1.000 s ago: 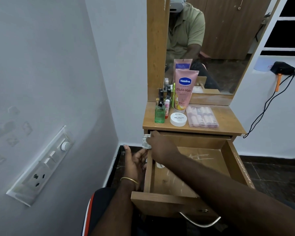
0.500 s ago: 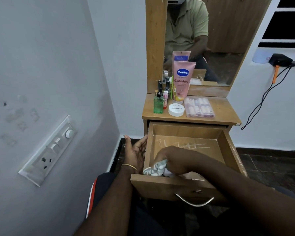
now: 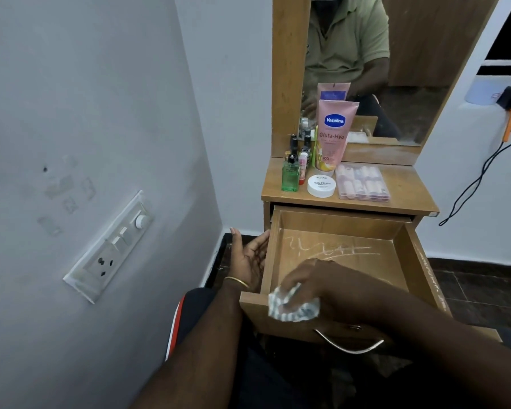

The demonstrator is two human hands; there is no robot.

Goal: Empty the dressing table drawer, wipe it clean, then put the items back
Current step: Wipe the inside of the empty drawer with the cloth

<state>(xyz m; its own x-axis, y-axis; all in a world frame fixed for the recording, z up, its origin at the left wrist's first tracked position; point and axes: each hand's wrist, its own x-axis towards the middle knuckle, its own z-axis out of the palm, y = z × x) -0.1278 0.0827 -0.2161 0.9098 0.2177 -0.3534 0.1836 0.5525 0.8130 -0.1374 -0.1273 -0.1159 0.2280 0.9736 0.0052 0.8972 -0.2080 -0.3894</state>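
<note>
At the left of the frame, on the grey wall, a switch panel point(image 3: 108, 246) is sitting, and it is playing no part in the work. Moving toward the middle, the left hand point(image 3: 250, 258) is resting against the outer left wall of the drawer point(image 3: 425, 276), fingers straight and relaxed and grasping nothing; I judge it is steadying the drawer so that it is not sliding under the wiping. In the lower middle, the right hand point(image 3: 322, 286) is grasping a crumpled white cloth point(image 3: 291, 304) and is pressing it at the near left corner, where the cloth is overlapping the front panel. The drawer is standing pulled out in the lower centre, holding no items, with pale scratch marks on its floor. Above it, the lotion tube point(image 3: 335, 134), the green bottle point(image 3: 289, 177), the white jar point(image 3: 321, 185) and the pink case point(image 3: 362, 181) are waiting on the tabletop point(image 3: 410, 199), probably to keep the drawer free until it is clean. Compared with half a second ago, the cloth is sitting a little further toward the front edge, while the left hand is keeping its place; one second ago the cloth was at the far left corner.
</note>
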